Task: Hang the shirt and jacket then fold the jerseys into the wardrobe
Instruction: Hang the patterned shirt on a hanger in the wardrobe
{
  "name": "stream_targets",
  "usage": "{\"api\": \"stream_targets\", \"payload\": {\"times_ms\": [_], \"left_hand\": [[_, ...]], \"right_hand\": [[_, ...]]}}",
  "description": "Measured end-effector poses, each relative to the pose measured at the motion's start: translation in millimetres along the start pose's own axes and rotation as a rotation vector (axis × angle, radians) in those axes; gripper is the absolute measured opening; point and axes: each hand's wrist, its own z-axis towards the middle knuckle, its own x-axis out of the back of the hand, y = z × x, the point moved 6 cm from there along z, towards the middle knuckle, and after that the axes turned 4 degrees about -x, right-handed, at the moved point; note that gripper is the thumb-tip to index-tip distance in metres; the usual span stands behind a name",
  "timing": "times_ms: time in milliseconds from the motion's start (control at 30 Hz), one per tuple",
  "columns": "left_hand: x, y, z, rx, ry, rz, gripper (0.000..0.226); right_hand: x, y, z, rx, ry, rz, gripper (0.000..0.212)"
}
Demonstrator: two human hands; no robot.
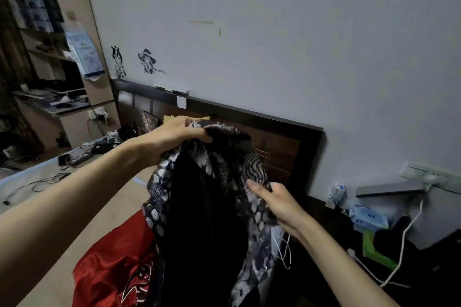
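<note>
Holding shirt (207,207) up, long axis hanging vertical.
Left hand (174,137) is gripping collar high; right hand (277,204) is pinching front edge lower.

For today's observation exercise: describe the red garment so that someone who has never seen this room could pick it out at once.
Start at the dark wooden headboard against the pale wall, then drop to the bed below it. The red garment lies there, under the patterned shirt both hands hold up. It alone is bright, glossy red with a white-and-black emblem.
</note>
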Motion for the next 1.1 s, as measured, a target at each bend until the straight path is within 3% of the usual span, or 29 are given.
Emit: {"api": "stream_targets", "payload": {"times_ms": [100,167,267,300,400,467,567,667,800,900,1000,1100], "left_hand": [[21.7,-2.0,-6.2,-0.03,-0.026,0.042,0.03],[30.5,-0.8,-12.3,-0.087,-0.063,0.106,0.039],[35.5,0.0,-16.8,-0.154,-0.102,0.345,0.031],[34.0,-2.8,-17.5,-0.155,-0.11,0.386,0.026],[29.3,-16.8,-20.6,-0.141,-0.012,0.305,0.021],[30.9,-22.0,-21.0,-0.146,0.089,0.194,0.026],[27.9,-17.5,-22.9,-0.133,0.116,0.107,0.03],[16.8,-15.5,-22.0,-0.089,0.055,0.037,0.028],[9.5,-8.3,-12.8,-0.042,-0.017,-0.093,0.024],[-6.1,0.6,4.9,-0.044,-0.104,-0.084,0.026],[-21.0,11.8,34.8,-0.08,-0.119,-0.074,0.031],[-39.0,29.3,74.1,-0.161,-0.12,-0.012,0.031]], "right_hand": [[38.3,-31.0,-4.4,0.067,0.082,0.041,0.069],[51.4,-60.8,-14.5,0.14,0.063,-0.015,0.057],[53.3,-110.5,-35.5,0.256,-0.066,-0.109,0.028],[50.8,-123.3,-42.5,0.279,-0.103,-0.151,0.027],[48.1,-146.0,-48.8,0.318,-0.101,-0.237,0.047],[49.7,-154.8,-49.2,0.327,-0.047,-0.288,0.032],[58.3,-154.5,-45.8,0.317,0.077,-0.578,0.01],[66.5,-128.9,-39.6,0.157,0.096,-0.849,0.034],[91.4,-90.9,-26.1,0.154,0.104,-1.114,0.051],[120.1,-82.6,-20.2,0.133,0.129,-0.994,0.076],[148.4,-90.0,-25.7,0.096,0.142,-0.763,0.063],[191.3,-111.1,-36.0,0.117,0.299,-0.51,0.06]]}}
